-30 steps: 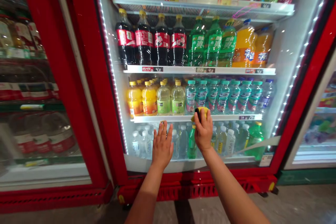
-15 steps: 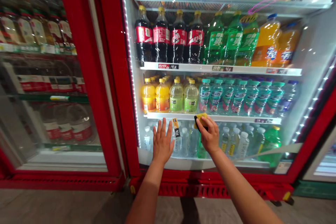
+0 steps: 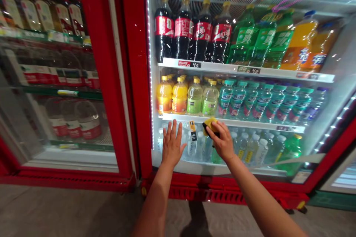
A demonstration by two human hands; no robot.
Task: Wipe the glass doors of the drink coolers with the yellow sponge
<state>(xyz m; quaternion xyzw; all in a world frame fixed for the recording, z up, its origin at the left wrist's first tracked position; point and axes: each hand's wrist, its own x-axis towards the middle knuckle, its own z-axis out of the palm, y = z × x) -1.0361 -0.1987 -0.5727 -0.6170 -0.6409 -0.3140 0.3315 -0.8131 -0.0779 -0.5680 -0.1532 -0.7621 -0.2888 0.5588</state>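
Note:
My left hand [image 3: 172,147] has its fingers stretched out, palm toward the glass door in front of the bottom shelf; whether it touches the glass, I cannot tell. Just right of it a yellow-and-black price label [image 3: 193,131] stands tilted. My right hand [image 3: 223,142] pinches a small yellow-and-black pad [image 3: 209,127] in front of the third shelf's white edge [image 3: 251,123]. Its exact kind is unclear. Behind the hands, clear water bottles [image 3: 191,146] stand on the bottom shelf, partly hidden by the fingers.
Cola bottles [image 3: 164,31], green soda bottles [image 3: 243,35] and orange soda bottles [image 3: 299,42] fill the shelf above. Juice bottles [image 3: 164,94] and teal-capped bottles [image 3: 226,98] line the one below it. A red door frame [image 3: 136,70] separates another fridge. Purple scribbles [image 3: 289,3] show near the top.
The view has shifted and tilted, so the shelves appear slightly lower right or higher. Relative to the price label, the pad in my right hand has moved left and a little down.

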